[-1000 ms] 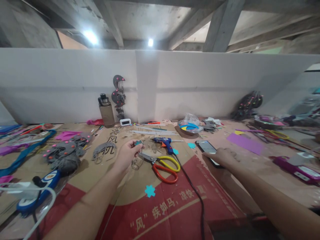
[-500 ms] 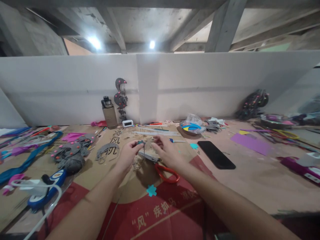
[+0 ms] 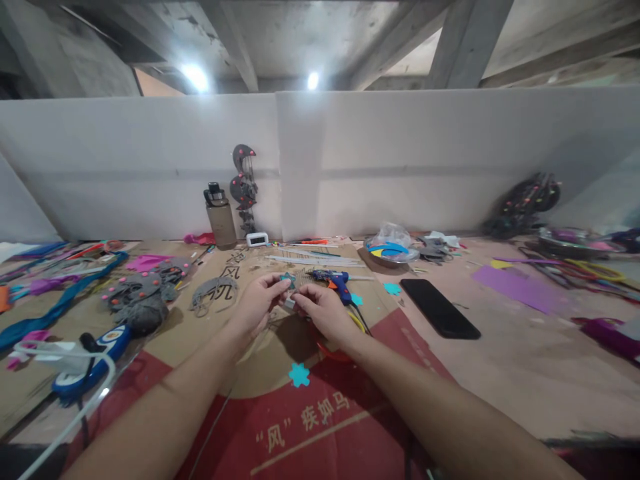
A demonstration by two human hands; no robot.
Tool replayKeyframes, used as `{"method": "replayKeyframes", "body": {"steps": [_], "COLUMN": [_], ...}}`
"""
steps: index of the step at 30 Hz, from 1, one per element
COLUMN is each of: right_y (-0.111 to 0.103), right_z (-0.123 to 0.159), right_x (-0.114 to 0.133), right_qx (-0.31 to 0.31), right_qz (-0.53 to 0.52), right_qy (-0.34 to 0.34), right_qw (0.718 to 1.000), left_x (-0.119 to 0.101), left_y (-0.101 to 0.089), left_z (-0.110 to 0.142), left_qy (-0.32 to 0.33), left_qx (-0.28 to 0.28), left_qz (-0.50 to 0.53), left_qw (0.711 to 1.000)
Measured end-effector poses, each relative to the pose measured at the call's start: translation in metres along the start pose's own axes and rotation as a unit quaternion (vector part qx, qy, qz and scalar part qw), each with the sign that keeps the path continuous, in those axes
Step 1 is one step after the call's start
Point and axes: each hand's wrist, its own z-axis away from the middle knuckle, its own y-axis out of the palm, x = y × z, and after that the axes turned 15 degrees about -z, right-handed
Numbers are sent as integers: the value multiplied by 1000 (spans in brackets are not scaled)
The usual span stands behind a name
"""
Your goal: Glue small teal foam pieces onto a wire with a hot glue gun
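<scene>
My left hand (image 3: 264,300) pinches a small dark teal flower-shaped piece (image 3: 287,280) between thumb and fingertips. Close beside it, my right hand (image 3: 323,308) has its thumb and forefinger pressed together; what they hold, if anything, is too small to make out. Under the right hand lie red-handled scissors (image 3: 334,352), mostly covered. A blue and orange glue gun (image 3: 340,285) rests just beyond that hand. Nearer to me, a bright turquoise flower cutout (image 3: 299,375) lies flat on the printed cardboard (image 3: 280,417).
Left of my hands are a crescent-shaped grey felt piece (image 3: 214,293) and a pile of grey felt pieces with pink dots (image 3: 143,300). A black phone (image 3: 440,308) lies to the right. Behind stand a bottle (image 3: 221,220) and a metal bowl (image 3: 393,260); a white partition (image 3: 400,153) closes the back.
My right hand has come in toward the left, and its fingers have closed near the teal piece. The glue gun now shows more fully. The view has shifted slightly.
</scene>
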Motion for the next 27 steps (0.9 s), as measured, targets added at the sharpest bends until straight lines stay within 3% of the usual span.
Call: {"method": "replayKeyframes", "body": {"steps": [12, 16, 19, 23, 27], "right_y": [-2, -19, -34, -40, -35], "right_z": [7, 1, -4, -2, 3], "right_x": [8, 23, 33, 35, 32], "right_qx": [67, 25, -14, 47, 70], "right_qz": [183, 284, 348, 413, 435], "right_qy": [-52, -77, -41, 52, 50], "right_qw": [979, 955, 936, 908, 896], "left_x": [-12, -11, -8, -5, -5], "left_y": [-7, -17, -25, -30, -30], "left_z": [0, -7, -13, -17, -16], "left_qy": [-20, -11, -3, 4, 3], "left_qx": [-32, -76, -104, -115, -105], "left_qz": [74, 102, 101, 93, 85], "left_qw": [997, 992, 989, 989, 991]}}
